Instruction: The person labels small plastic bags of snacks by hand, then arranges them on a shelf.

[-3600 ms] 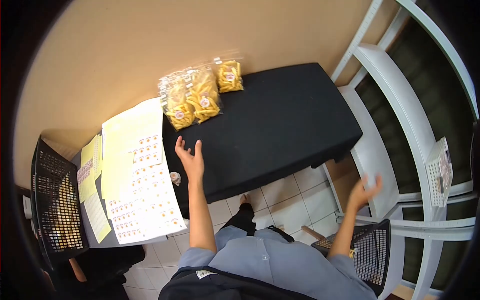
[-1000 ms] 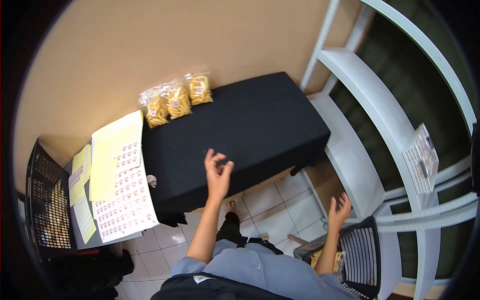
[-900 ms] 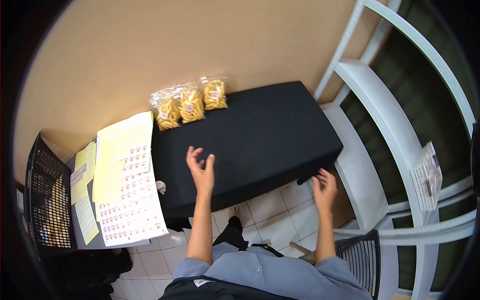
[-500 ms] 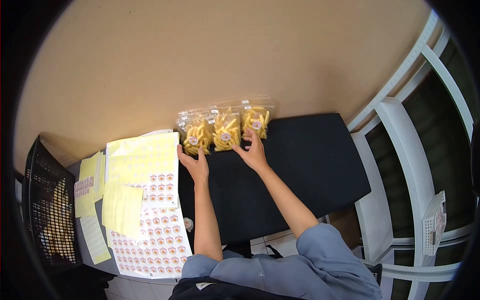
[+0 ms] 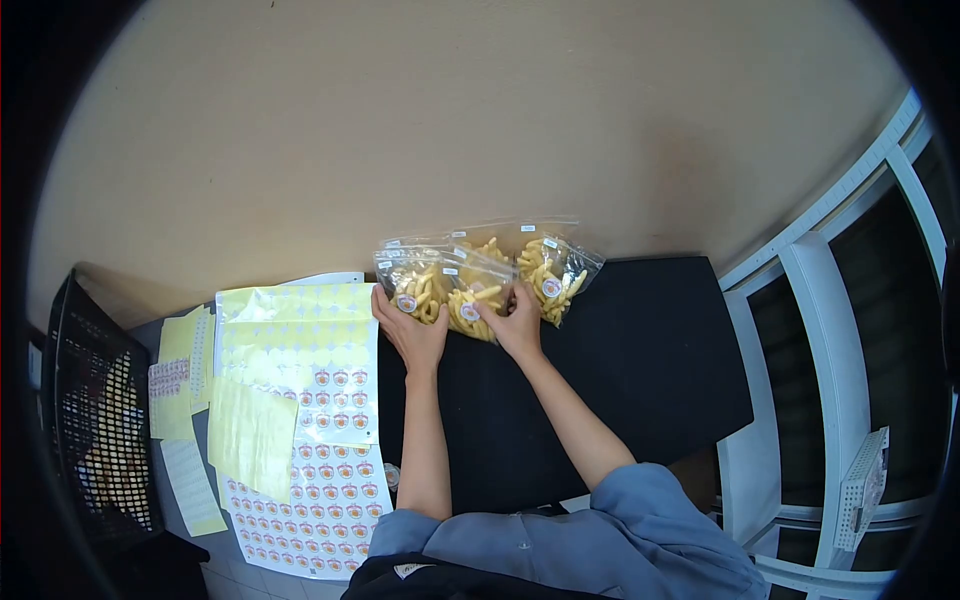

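Several clear zip bags of yellow finger-shaped snacks, each with a round label, stand against the wall at the back of the black table. My left hand (image 5: 412, 335) grips the bottom of the left bag (image 5: 420, 285), fingers along its left edge and thumb in front. My right hand (image 5: 517, 325) pinches the lower right side of the middle bag (image 5: 478, 295), which stands forward of another bag (image 5: 487, 247) behind it. To the right of that hand, the right bag (image 5: 555, 285) leans tilted. Some of my fingertips are hidden by the bags.
Sheets of round stickers (image 5: 320, 510) and yellow backing paper (image 5: 250, 430) cover the table's left part. A black mesh basket (image 5: 100, 400) stands at far left. The black tabletop (image 5: 630, 370) extends right, towards a white metal frame (image 5: 830, 340).
My hands have closed on the left and middle bags. The middle bag has come forward, showing another behind it, and the right bag has tilted. The camera view has shifted slightly.
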A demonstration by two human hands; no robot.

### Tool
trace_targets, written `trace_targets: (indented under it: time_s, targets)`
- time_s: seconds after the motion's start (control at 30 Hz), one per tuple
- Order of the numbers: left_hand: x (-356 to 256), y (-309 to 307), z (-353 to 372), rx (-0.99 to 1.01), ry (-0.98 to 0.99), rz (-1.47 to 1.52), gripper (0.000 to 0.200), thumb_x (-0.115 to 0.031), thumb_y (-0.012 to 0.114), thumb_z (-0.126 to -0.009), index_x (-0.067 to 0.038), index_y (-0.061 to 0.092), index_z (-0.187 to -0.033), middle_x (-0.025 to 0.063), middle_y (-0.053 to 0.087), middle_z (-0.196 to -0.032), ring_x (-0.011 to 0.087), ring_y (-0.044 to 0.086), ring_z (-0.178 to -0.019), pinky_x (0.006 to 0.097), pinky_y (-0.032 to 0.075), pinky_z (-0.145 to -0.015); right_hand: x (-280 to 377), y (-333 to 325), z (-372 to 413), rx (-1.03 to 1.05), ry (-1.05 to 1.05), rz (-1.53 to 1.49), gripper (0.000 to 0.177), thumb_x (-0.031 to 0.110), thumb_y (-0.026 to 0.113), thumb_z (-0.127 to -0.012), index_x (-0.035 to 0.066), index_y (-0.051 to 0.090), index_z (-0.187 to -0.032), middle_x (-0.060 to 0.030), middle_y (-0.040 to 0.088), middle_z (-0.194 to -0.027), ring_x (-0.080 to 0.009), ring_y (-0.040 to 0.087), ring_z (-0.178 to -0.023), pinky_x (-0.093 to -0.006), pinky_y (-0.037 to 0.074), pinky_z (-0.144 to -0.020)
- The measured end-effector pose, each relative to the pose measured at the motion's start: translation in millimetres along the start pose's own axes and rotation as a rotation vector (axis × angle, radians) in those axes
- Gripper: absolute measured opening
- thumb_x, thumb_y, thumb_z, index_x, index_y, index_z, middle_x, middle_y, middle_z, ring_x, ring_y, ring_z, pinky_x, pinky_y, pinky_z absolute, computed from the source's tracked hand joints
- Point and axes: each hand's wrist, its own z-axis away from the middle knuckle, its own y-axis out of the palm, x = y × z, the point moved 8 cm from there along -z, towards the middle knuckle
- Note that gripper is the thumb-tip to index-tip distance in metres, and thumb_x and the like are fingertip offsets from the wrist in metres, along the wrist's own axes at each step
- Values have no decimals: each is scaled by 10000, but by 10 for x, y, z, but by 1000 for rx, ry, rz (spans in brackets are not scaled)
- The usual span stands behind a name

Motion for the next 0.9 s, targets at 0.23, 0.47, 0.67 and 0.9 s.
trace_targets:
  time_s: [0.23, 0.47, 0.67, 0.9]
  targets:
    - [-85, 46, 23, -49, 81, -85, 1012, -217, 782, -493, 26, 140, -1238, 228, 217, -1213, 366, 228, -1149, 427, 220, -962, -108, -498, 589, -75, 80, -531, 303, 29, 609, -728, -34, 484, -996, -104, 569, -928, -141, 548, -868, -256, 431, -754]
    - [-22, 147, 27, -99, 55, -142, 1002, -222, 766, -515, -6, 129, -1258, 215, 269, -1193, 365, 279, -1117, 448, 253, -911, -476, -1979, 1741, -444, 218, -520, 244, 46, 532, -764, -7, 486, -998, -76, 543, -934, -119, 516, -841, -242, 400, -758]
    - [27, 165, 51, -88, 67, -77, 862, -115, 680, -521, 5, 214, -1236, 179, 398, -1082, 330, 390, -1017, 425, 305, -875, -696, -4327, 3885, -1126, 424, 395, 248, 125, 550, -793, -32, 493, -977, -123, 551, -880, -165, 540, -790, -263, 444, -682]
    - [-663, -256, 916, -247, 85, 234, 867, -92, 695, -594, 26, 137, -1247, 191, 345, -1117, 295, 407, -1026, 369, 335, -894, -582, -4973, 6881, -1879, 946, 941, 464, 373, 620, -720, -57, 522, -865, -206, 574, -812, -303, 564, -687, -379, 447, -626]
